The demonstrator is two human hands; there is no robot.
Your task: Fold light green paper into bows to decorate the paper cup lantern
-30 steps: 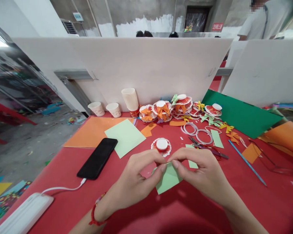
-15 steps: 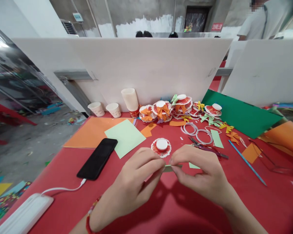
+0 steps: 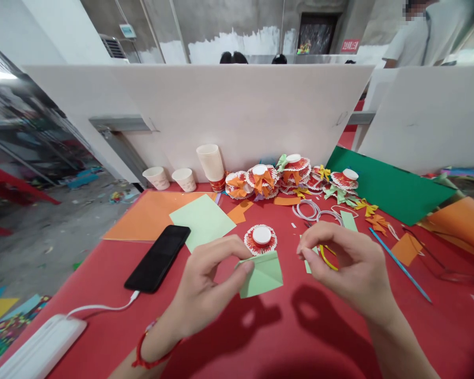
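My left hand pinches a small folded piece of light green paper by its left edge, just above the red table. My right hand is apart from the paper, to its right. Its fingers are curled and its thumb and forefinger are pinched together. A yellow curved piece shows under the fingers; I cannot make out what it belongs to. A red and white paper-cup flower lies just beyond the green paper.
A black phone on a white cable lies at the left, beside a light green sheet and an orange sheet. Paper cups, several finished flowers, white rings, a blue stick and dark green card lie further back. A person stands at the far right.
My right hand has let go of the green paper and moved right, over where the scissors lay. My left hand keeps the paper, which now shows its folded face.
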